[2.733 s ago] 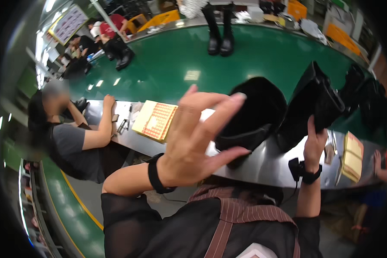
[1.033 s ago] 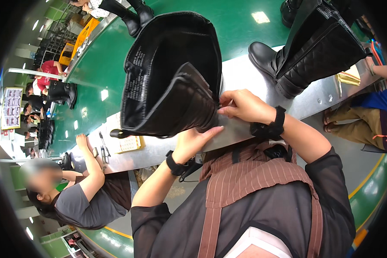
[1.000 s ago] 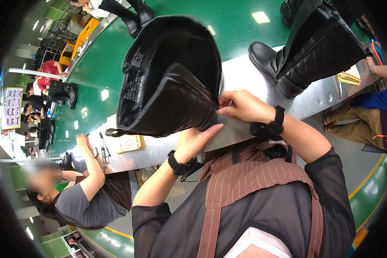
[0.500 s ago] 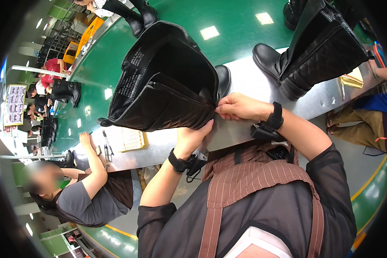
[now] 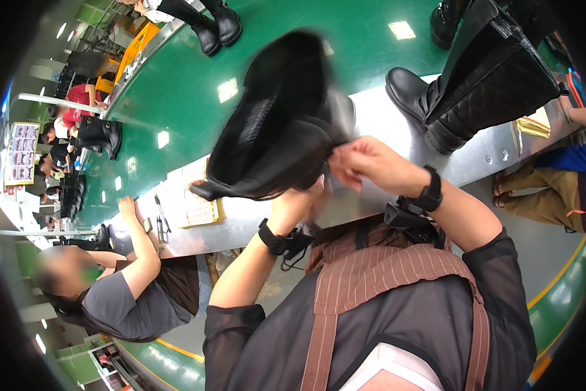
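Note:
A tall black boot (image 5: 277, 124) is lifted over the steel bench edge, tilted and blurred by motion. My left hand (image 5: 297, 199) grips the lower rim of its shaft from underneath. My right hand (image 5: 365, 163) pinches the same rim just to the right, fingers closed on the leather. Both wrists carry black bands.
Another tall quilted black boot (image 5: 482, 78) stands on the steel bench (image 5: 384, 117) at the right. A green conveyor belt (image 5: 175, 85) runs behind, carrying more boots (image 5: 211, 23). A seated person (image 5: 120, 293) works at my left beside a yellow tray (image 5: 198, 208). Another person's legs (image 5: 541, 195) are at the right.
The boot has swung round in my hands, its shaft turning upward and to the right. My hands stayed at its rim, shifting slightly right.

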Demonstrator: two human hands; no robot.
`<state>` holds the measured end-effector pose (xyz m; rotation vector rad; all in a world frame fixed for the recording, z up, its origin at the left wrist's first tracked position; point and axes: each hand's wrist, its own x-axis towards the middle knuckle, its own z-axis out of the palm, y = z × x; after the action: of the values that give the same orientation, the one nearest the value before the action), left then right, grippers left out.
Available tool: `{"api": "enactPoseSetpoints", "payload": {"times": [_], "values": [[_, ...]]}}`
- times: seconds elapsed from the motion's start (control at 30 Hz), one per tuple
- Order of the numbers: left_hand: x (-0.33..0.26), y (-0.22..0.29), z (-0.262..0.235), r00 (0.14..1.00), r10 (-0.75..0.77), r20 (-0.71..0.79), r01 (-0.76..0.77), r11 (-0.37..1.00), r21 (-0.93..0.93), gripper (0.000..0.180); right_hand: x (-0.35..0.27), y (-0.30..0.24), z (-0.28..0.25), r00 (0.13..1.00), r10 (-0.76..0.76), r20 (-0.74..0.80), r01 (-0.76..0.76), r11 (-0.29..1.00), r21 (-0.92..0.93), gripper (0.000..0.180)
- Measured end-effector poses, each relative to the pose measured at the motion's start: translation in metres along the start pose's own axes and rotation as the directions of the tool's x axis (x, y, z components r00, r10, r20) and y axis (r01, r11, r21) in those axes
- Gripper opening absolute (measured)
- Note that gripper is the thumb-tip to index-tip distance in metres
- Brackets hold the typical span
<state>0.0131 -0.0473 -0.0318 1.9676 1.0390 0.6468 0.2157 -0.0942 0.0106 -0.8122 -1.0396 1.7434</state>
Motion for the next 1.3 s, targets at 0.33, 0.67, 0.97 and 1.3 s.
{"api": "enactPoseSetpoints", "payload": {"times": [0.33, 0.67, 0.97, 1.3], "values": [[0.003, 0.013, 0.001, 0.999, -0.032, -0.043, 0.021, 0.972, -0.233, 0.030, -0.023, -0.093, 0.033, 0.974, -0.214, 0.077, 0.223, 0.965, -0.136, 0.030], [0.002, 0.013, -0.010, 0.970, -0.132, -0.203, 0.005, 0.848, -0.529, 0.026, -0.064, -0.118, 0.029, 0.623, -0.760, 0.184, 0.372, 0.081, -0.925, 0.020], [-0.009, 0.023, -0.054, 0.985, -0.143, -0.102, 0.158, 0.974, 0.162, 0.034, -0.157, -0.178, 0.007, 0.485, -0.871, -0.074, -0.386, -0.137, -0.912, 0.049], [0.035, 0.161, 0.000, 0.943, 0.332, -0.020, -0.333, 0.940, -0.078, 0.058, -0.137, -0.150, 0.017, 0.485, -0.874, 0.022, -0.222, -0.147, -0.964, 0.022]]}}
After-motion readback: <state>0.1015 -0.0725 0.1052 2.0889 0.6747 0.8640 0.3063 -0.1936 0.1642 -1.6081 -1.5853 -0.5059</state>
